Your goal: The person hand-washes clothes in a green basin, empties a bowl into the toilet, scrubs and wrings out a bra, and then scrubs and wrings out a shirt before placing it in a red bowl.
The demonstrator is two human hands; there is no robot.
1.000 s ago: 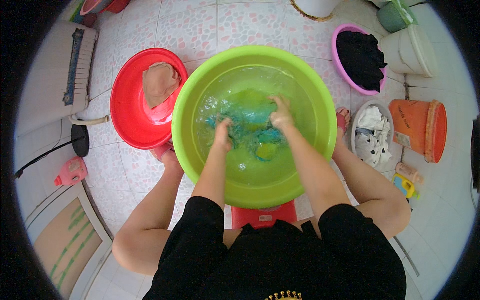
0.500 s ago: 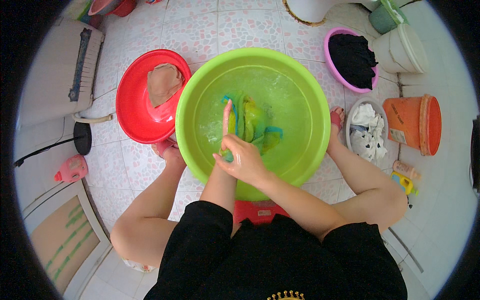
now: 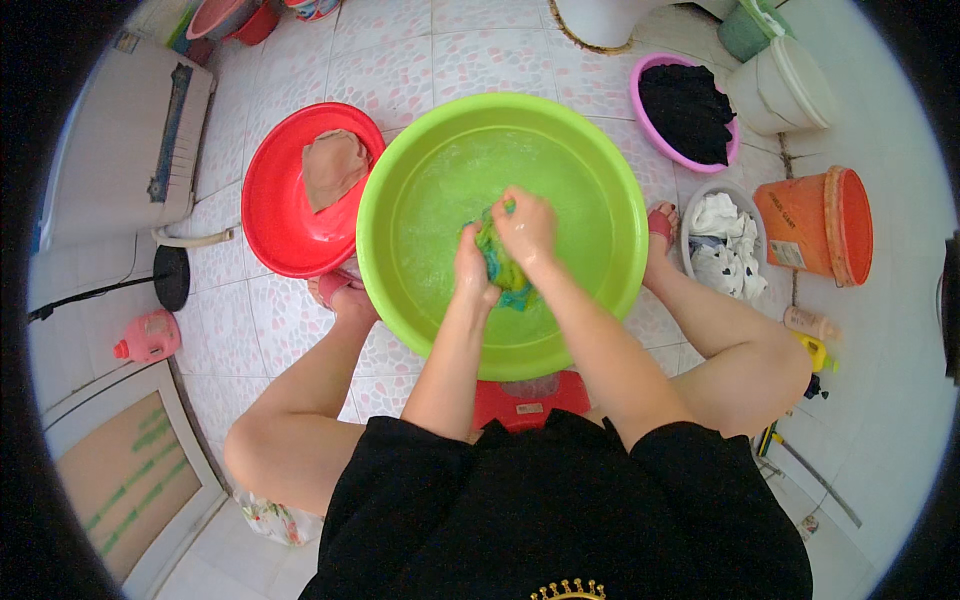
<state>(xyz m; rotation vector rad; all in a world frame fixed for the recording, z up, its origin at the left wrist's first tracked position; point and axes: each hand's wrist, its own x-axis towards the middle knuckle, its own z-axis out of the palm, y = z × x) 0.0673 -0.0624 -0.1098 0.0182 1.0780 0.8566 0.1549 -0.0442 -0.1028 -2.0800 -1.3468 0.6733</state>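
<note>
A wet yellow-green and blue cloth [image 3: 492, 252] is bunched between my two hands over the big lime-green basin [image 3: 610, 170], which holds water. My left hand [image 3: 470, 265] is closed on its left side, fingers pointing up along it. From the right, my right hand [image 3: 527, 226] grips the upper part in a fist, with a bit of cloth poking out above. The lower end of the cloth hangs at the water. My grip hides much of the cloth, so its exact kind does not show.
A red basin [image 3: 262, 220] with a folded tan cloth [image 3: 335, 168] stands left of the green one. To the right are a pink basin [image 3: 648, 125] of black clothes, a grey basin [image 3: 687, 255] of white clothes and an orange bucket [image 3: 800, 225]. A red stool [image 3: 540, 395] is in front.
My right hand has moved from my left forearm up to the cloth and grips it. The cloth, spread in the water before, is gathered up between both hands.
</note>
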